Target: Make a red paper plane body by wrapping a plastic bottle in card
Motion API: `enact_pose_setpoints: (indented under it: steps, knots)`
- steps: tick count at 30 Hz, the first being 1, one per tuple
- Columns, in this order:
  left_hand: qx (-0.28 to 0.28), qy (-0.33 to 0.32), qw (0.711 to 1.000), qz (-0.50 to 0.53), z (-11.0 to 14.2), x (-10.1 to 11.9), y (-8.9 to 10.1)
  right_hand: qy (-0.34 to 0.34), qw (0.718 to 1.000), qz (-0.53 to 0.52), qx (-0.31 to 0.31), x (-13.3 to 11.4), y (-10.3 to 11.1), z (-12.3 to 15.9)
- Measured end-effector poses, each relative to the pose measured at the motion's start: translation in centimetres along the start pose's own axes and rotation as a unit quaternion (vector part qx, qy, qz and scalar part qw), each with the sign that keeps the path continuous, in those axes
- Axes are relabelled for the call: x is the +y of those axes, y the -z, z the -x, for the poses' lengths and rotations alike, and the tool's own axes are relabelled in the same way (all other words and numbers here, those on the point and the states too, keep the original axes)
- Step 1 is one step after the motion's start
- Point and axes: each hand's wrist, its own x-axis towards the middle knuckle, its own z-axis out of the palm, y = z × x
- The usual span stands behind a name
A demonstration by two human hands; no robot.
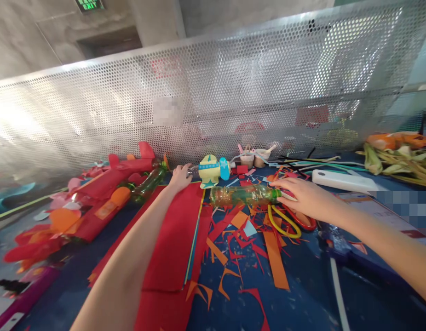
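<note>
My left hand (pixel 180 178) is closed around the base end of a clear plastic bottle decorated with paper (pixel 209 171), which lies on its side with pale yellow and blue cut-outs on it. My right hand (pixel 297 195) has its fingers closed at the green cap end of a clear greenish plastic bottle (pixel 240 196), also lying sideways. Just under that hand are scissors with a yellow loop handle (pixel 285 225) and a red one, partly covered. Red paper sheets (pixel 168 234) lie below my left forearm. Cut scraps (pixel 238 220) surround the greenish bottle.
Red paper-covered bottles with fins (pixel 106 184) and a green bottle (pixel 149 184) lie at left. Two small cups (pixel 247 158) stand near the perforated metal screen (pixel 233 92). A glue gun (pixel 354 257), a white bar (pixel 344 180) and dried husks (pixel 402 161) are at right.
</note>
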Motion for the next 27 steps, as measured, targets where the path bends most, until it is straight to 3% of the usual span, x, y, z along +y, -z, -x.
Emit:
enact_pose_setpoints:
  steps: [3, 8, 10, 15, 27]
  knots:
    - [-0.043, -0.022, 0.999, -0.005, 1.3, 0.5, 1.6, 0.006, 1.0, 0.004, 0.009, -0.1, 0.1, 0.0]
    - [-0.213, -0.095, 0.972, 0.0, 5.8, 1.2, 4.0, -0.002, 0.999, 0.026, 0.019, -0.8, 0.7, 0.1]
    - [-0.246, -0.106, 0.963, -0.004, 7.9, 1.6, 4.5, 0.001, 0.999, 0.028, 0.029, -1.0, 0.9, 0.1]
    - [-0.231, -0.084, 0.969, -0.011, 11.2, 2.2, 4.6, -0.002, 0.998, 0.045, 0.032, -1.7, 1.0, 0.2]
    - [-0.247, -0.06, 0.965, 0.066, 13.2, 1.9, 6.2, 0.016, 0.999, 0.027, 0.042, -2.5, 1.5, 0.5]
